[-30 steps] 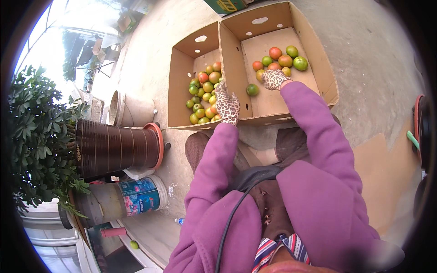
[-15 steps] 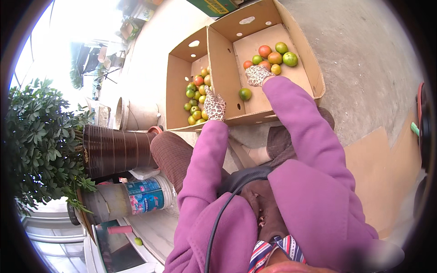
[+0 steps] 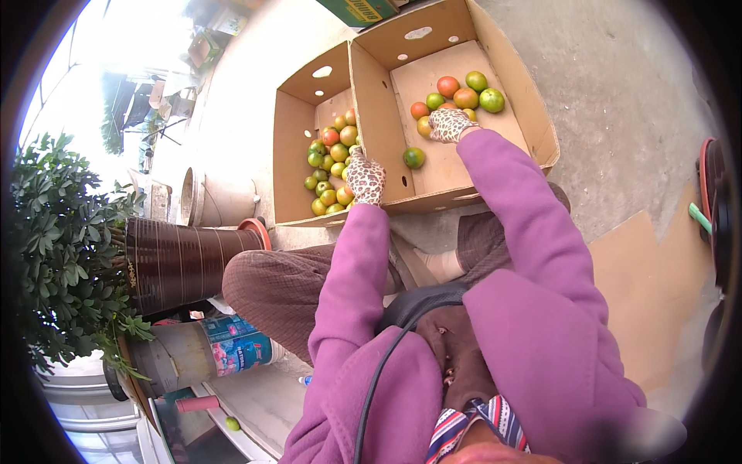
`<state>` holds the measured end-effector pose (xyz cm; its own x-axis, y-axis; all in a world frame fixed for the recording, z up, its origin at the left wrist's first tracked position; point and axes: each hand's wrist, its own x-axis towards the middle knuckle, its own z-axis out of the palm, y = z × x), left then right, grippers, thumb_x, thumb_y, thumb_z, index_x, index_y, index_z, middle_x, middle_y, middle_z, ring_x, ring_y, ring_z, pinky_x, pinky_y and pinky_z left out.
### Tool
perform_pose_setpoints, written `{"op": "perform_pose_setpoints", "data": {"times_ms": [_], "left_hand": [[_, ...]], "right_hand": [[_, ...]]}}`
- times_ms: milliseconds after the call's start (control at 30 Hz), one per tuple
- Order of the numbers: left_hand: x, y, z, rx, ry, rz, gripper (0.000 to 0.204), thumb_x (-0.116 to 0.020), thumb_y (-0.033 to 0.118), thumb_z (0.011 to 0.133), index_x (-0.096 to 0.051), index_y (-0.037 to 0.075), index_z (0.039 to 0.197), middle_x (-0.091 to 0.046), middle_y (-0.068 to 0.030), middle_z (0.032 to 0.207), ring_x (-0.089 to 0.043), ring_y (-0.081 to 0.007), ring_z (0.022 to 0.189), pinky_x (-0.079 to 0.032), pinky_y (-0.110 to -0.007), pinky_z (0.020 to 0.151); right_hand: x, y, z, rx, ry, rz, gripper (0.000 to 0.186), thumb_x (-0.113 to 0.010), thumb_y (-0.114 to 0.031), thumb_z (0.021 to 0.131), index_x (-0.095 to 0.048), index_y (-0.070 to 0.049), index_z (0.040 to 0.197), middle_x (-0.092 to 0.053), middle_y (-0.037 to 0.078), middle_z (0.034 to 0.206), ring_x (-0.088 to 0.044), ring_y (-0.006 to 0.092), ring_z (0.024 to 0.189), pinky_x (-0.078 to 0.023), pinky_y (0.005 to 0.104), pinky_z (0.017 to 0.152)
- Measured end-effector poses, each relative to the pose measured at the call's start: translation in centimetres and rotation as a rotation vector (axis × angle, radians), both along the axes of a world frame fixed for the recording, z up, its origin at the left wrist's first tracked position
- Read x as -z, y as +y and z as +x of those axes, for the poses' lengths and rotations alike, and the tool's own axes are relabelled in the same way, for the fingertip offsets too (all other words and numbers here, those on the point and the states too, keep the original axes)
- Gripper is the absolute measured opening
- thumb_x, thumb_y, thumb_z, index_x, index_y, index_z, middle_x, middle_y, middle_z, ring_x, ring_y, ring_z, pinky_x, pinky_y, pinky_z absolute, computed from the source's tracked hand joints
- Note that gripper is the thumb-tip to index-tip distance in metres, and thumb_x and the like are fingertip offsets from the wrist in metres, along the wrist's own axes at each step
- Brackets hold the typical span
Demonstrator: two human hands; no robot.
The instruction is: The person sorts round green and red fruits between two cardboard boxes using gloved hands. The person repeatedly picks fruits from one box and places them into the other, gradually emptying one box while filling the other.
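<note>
A cardboard box [image 3: 456, 203] stands before me, split by an upright divider into two compartments. My left hand [image 3: 365, 179], in a leopard-print glove, is over the right edge of the tomatoes [image 3: 338, 152] in the narrower left part. One finger stretches forward and the thumb stands apart; the palm side is hidden. My right hand [image 3: 450, 125], gloved alike, lies open over a few tomatoes in the wider part. Just left of its fingertips sits an orange-yellow tomato [image 3: 424, 126]. Red and green tomatoes [image 3: 465, 97] lie beyond it, and one green tomato [image 3: 414, 158] sits apart, nearer me.
A leafy plant [image 3: 62, 247] leans in at the left, with a brown ribbed pot [image 3: 185, 259]. Near it are a pale bucket [image 3: 220, 197] and a labelled pail [image 3: 185, 356]. Flat cardboard [image 3: 653, 286] covers floor at the right. A green carton [image 3: 357, 11] stands behind the box.
My right hand has shifted slightly right, and an orange-yellow tomato now shows beside its fingertips. My left hand stays near the same tomatoes. My left knee has swung outward to the left.
</note>
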<state>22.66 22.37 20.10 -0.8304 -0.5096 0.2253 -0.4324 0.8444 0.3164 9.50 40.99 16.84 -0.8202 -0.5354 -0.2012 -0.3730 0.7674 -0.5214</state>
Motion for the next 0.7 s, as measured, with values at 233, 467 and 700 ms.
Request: {"op": "perform_pose_setpoints", "data": {"times_ms": [233, 467, 700], "left_hand": [[-3.5, -5.6, -4.8, 0.161, -0.511, 0.517, 0.045, -0.062, 0.035, 0.088, -0.062, -0.003, 0.113, -0.068, -0.0132, 0.097, -0.066, -0.0216, 0.087, -0.053, -0.035, 0.079], [3.5, -13.7, -11.3, 0.059, 0.229, 1.88, 0.059, -0.044, 0.046, 0.098, -0.042, -0.002, 0.131, -0.046, -0.0252, 0.133, -0.048, -0.0414, 0.12, -0.042, -0.054, 0.101], [2.7, -17.1, -12.4, -0.041, 0.625, 1.873, 0.044, -0.047, 0.025, 0.099, -0.04, -0.006, 0.13, -0.046, -0.0278, 0.131, -0.051, -0.0425, 0.117, -0.045, -0.052, 0.099]], "right_hand": [[2.8, -0.5, -1.4, -0.129, 0.019, 0.089, 0.036, -0.063, -0.017, 0.077, -0.064, -0.009, 0.112, -0.065, 0.017, 0.109, -0.063, 0.032, 0.102, -0.051, 0.0432, 0.086], [1.6, -5.0, 0.9, -0.342, -0.04, 0.101, 0.065, -0.075, -0.017, 0.069, -0.053, -0.01, 0.13, -0.062, 0.015, 0.117, -0.059, 0.0297, 0.11, -0.049, 0.0416, 0.091], [6.5, -10.3, 0.3, -0.46, 0.107, 0.356, 0.053, -0.068, -0.009, 0.072, -0.055, -0.008, 0.124, -0.062, 0.013, 0.114, -0.064, 0.0298, 0.102, -0.055, 0.0397, 0.077]]}}
